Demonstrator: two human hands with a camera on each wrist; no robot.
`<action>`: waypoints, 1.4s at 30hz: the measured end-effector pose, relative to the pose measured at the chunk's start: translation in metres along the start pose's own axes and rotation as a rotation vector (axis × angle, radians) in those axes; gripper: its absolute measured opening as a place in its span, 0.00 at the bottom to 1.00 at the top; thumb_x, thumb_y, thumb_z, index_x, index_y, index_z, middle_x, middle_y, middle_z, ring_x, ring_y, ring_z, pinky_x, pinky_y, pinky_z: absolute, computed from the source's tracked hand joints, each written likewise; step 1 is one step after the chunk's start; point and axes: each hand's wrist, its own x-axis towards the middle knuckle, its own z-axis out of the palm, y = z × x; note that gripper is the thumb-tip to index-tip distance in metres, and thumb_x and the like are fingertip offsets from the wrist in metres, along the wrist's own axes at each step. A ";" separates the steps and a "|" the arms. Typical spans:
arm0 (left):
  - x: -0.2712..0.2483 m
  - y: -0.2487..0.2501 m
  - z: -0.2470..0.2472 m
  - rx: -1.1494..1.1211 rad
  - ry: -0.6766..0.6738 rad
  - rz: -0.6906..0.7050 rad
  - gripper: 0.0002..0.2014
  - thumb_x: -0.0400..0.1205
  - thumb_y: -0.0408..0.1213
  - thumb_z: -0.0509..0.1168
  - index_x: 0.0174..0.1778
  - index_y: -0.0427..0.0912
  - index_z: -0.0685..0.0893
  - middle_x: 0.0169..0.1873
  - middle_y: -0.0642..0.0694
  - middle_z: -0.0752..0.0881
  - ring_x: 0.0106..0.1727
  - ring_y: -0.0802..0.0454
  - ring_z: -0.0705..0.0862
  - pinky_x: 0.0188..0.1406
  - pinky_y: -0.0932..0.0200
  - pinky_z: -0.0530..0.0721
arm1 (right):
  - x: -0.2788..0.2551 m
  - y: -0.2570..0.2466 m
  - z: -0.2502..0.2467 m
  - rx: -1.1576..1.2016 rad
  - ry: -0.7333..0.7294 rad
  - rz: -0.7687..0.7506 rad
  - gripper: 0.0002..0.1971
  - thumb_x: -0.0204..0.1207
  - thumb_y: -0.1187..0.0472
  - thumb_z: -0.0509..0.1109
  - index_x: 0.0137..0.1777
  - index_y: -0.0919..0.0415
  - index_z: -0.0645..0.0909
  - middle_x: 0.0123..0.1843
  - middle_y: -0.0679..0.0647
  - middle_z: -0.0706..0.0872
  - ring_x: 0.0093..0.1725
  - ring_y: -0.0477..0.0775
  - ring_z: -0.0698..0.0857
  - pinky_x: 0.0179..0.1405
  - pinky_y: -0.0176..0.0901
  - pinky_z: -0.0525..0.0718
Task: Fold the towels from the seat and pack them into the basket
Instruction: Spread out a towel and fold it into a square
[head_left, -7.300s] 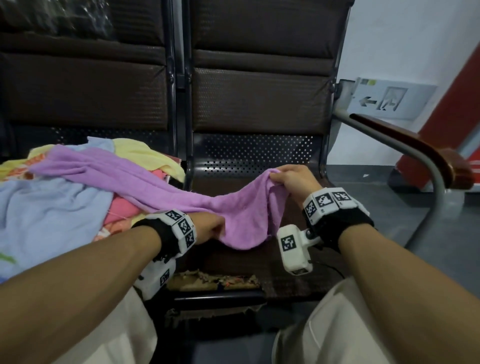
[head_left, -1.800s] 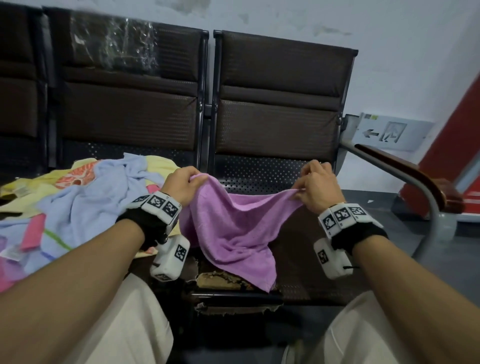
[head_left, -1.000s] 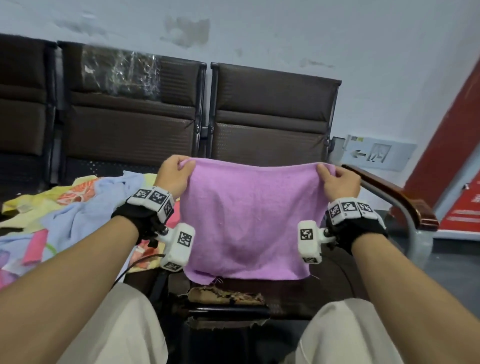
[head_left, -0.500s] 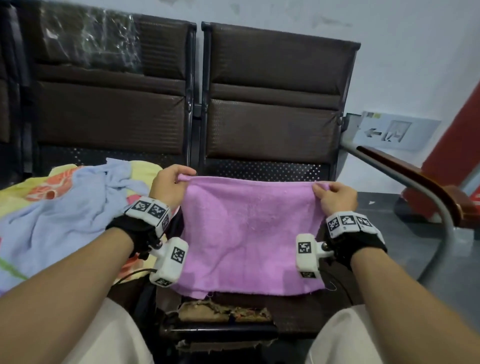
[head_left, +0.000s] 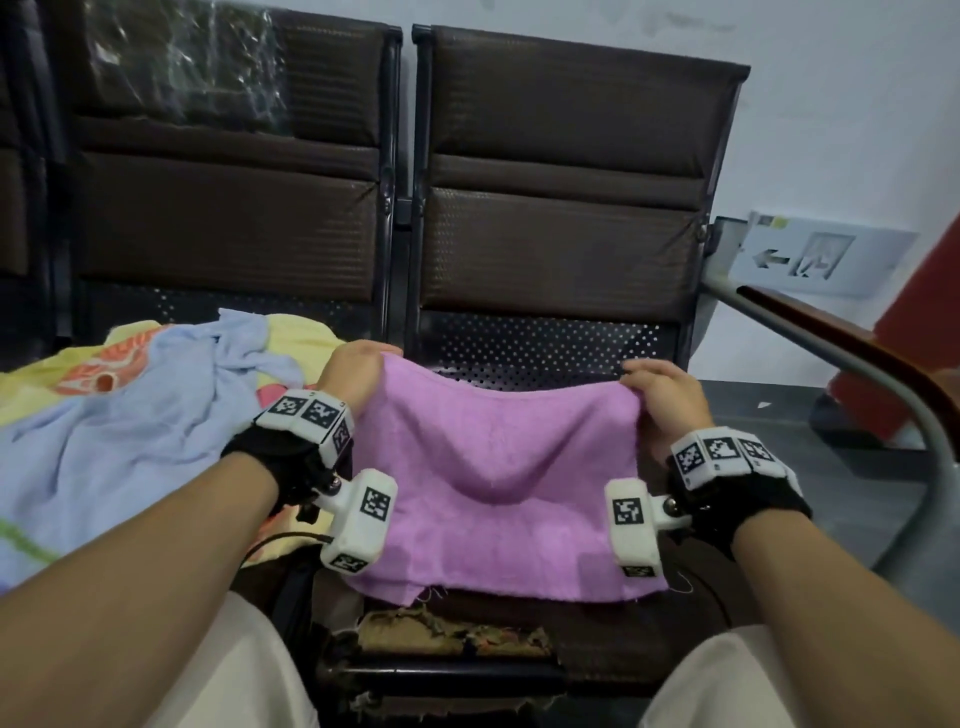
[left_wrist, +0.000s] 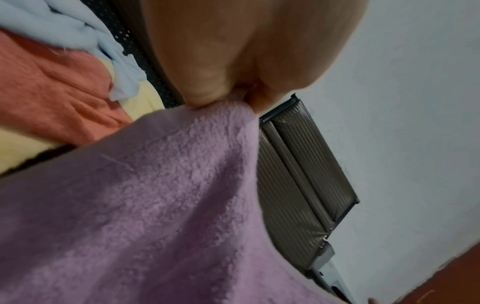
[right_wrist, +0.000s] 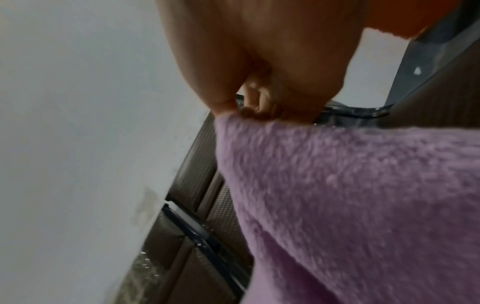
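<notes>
A purple towel (head_left: 498, 499) hangs spread between my two hands over the right brown seat (head_left: 597, 649), its lower edge resting on the seat cushion. My left hand (head_left: 358, 374) pinches the towel's upper left corner, and my right hand (head_left: 660, 395) pinches the upper right corner. The top edge sags a little in the middle. In the left wrist view the left hand (left_wrist: 233, 102) grips the purple towel (left_wrist: 155, 205). In the right wrist view the right hand (right_wrist: 254, 111) grips the purple towel (right_wrist: 363, 195). No basket is in view.
A heap of towels, light blue (head_left: 130, 441), yellow (head_left: 296, 338) and orange-patterned (head_left: 98, 369), lies on the left seat. A wooden-topped metal armrest (head_left: 857, 353) runs along the right. The seat's front edge (head_left: 457, 639) is torn. My knees in light trousers flank the seat.
Both hands have lowered the spread purple towel towards the seat and moved slightly closer together, so its top edge now sags. The head view has tilted a little.
</notes>
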 end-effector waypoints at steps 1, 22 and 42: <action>-0.003 0.000 0.002 -0.012 -0.009 0.043 0.16 0.79 0.25 0.56 0.55 0.36 0.86 0.57 0.36 0.86 0.61 0.41 0.82 0.66 0.50 0.78 | -0.008 -0.006 0.001 0.077 -0.085 0.005 0.10 0.72 0.73 0.67 0.37 0.59 0.86 0.30 0.53 0.82 0.31 0.51 0.78 0.27 0.38 0.76; -0.057 0.017 0.030 -0.144 -0.300 0.103 0.09 0.75 0.27 0.71 0.51 0.36 0.86 0.38 0.38 0.86 0.33 0.54 0.81 0.26 0.70 0.79 | -0.055 -0.028 0.048 -0.238 -0.473 -0.613 0.09 0.74 0.62 0.73 0.34 0.50 0.84 0.32 0.42 0.86 0.35 0.39 0.81 0.39 0.38 0.80; -0.069 0.020 0.028 -0.232 -0.570 -0.004 0.10 0.82 0.27 0.61 0.57 0.31 0.84 0.60 0.19 0.79 0.54 0.37 0.76 0.61 0.45 0.71 | -0.056 -0.010 0.071 -0.421 -0.476 -0.470 0.11 0.65 0.52 0.81 0.40 0.54 0.83 0.33 0.47 0.86 0.33 0.39 0.82 0.36 0.31 0.81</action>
